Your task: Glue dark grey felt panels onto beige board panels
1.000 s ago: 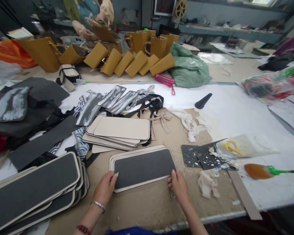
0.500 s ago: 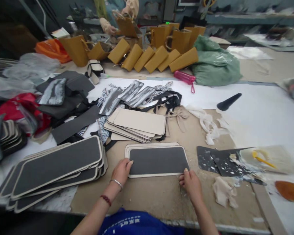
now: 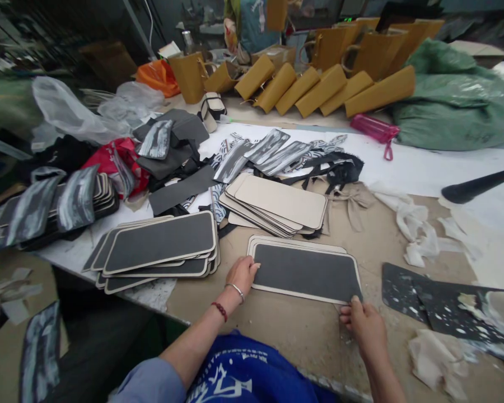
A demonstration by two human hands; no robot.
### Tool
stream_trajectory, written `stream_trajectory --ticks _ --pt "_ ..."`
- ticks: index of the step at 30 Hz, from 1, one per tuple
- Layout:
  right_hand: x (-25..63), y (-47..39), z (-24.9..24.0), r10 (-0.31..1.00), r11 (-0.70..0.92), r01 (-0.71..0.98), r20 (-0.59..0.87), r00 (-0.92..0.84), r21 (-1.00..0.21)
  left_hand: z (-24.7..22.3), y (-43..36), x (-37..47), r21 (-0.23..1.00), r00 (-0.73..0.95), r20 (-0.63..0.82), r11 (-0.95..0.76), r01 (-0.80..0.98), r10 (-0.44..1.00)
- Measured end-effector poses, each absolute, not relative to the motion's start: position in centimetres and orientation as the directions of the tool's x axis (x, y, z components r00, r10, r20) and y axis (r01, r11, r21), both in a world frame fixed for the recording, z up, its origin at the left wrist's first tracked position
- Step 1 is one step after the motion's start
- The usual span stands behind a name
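A dark grey panel with a cream border (image 3: 304, 271) lies on top of similar panels on the brown work surface. My left hand (image 3: 241, 275) pinches its left edge, thumb on top. At its lower right corner, my right hand (image 3: 363, 319) grips the edge between thumb and curled fingers. Behind the panel sits a stack of plain cream panels (image 3: 281, 200). To the left is a larger fanned stack of grey panels with cream borders (image 3: 159, 243).
Paint-streaked strips (image 3: 269, 151) and dark scraps lie behind the stacks. Mustard bags (image 3: 319, 89), a pink pouch (image 3: 373, 129) and a green sack (image 3: 462, 106) stand further back. Glue-spotted dark sheets (image 3: 437, 305) and a black tool (image 3: 479, 186) are at right.
The view has turned left, so the table's contents appear further right and more of the left side shows. Both hands still hold the same panel. The person's hands at the back are no longer clearly visible.
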State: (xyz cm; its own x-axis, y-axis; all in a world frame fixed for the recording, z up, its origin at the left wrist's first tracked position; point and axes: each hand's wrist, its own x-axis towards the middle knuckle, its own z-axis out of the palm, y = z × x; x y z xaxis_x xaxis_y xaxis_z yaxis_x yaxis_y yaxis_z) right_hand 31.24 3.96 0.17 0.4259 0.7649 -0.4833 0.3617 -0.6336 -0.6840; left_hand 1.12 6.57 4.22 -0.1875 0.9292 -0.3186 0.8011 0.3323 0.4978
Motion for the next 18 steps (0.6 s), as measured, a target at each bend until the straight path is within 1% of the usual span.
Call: stream_trajectory --ticks 5,12,18 --pt "31.00 3.97 0.29 0.758 -0.638 0.339 -0.486 0.435 -0.691 4.14 6.49 1.05 0.509 -0.184 -0.320 0.333 0.794 0.929" --pt "30.98 4.04 0.29 0.745 -0.655 0.348 -0.498 0.443 -0.671 3.88 6.24 0.97 0.514 -0.185 -0.309 0.328 0.793 0.933" --pt "31.04 4.10 0.18 0.756 -0.644 0.359 -0.490 0.433 -0.676 3.51 6.11 0.99 0.507 -0.197 -0.292 0.326 0.798 0.936"
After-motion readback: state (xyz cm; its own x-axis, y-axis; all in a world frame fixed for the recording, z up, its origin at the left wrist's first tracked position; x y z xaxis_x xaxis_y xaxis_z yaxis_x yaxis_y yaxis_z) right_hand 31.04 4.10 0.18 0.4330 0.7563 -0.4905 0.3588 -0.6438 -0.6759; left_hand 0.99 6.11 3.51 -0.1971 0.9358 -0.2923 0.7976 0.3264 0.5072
